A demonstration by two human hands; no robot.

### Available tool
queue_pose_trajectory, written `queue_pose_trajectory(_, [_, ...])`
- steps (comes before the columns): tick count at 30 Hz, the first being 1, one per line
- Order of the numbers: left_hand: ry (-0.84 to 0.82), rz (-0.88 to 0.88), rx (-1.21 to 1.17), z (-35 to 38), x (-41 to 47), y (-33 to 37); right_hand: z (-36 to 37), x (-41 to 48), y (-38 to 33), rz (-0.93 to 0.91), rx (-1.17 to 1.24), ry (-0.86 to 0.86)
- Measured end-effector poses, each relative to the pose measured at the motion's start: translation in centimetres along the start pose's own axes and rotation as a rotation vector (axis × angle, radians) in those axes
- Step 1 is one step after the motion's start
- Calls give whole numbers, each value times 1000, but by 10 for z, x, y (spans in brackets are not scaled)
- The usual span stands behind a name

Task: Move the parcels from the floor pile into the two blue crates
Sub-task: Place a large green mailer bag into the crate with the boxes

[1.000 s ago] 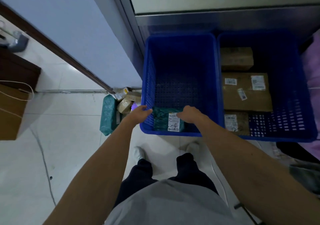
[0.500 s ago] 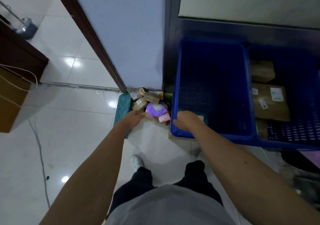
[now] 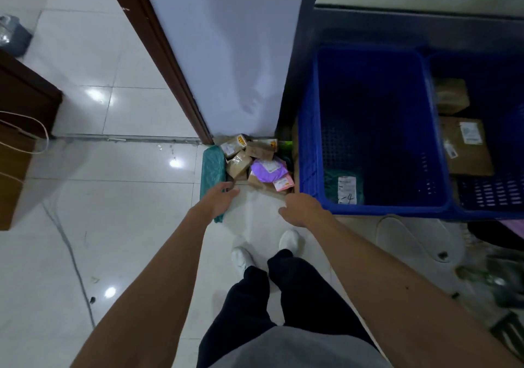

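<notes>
Hovering at the near edge of the floor pile (image 3: 255, 163), both hands are empty: the left hand (image 3: 219, 200) has its fingers loosely spread over the long teal bag (image 3: 212, 166), probably the next pick, while the right hand (image 3: 303, 208) hangs slackly curled beside the left blue crate (image 3: 310, 152), where one teal parcel (image 3: 331, 184) lies

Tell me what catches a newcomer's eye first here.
Two blue crates fill the right side: the left crate holds one green parcel, the right crate brown boxes. Beside them a pile with a purple parcel lies by the wall; the left hand and right hand reach toward it.
</notes>
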State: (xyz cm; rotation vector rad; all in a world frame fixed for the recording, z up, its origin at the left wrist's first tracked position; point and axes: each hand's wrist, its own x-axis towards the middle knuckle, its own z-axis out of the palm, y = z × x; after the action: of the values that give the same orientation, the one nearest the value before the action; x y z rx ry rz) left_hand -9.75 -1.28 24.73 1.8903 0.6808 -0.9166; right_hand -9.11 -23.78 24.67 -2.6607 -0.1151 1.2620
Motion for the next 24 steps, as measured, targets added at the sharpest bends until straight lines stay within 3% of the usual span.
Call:
queue_pose_trajectory(5, [19,-39,-12,16,13,-15,10,29,1,-19,-42,-37])
queue_pose_trajectory(11, [154,-73,6,26,42,-39,36,71,-8,-81,-90,-110])
queue_pose_trajectory(24, [171,-190,144,12,171,-133,118,189,-51,-75,-38,-230])
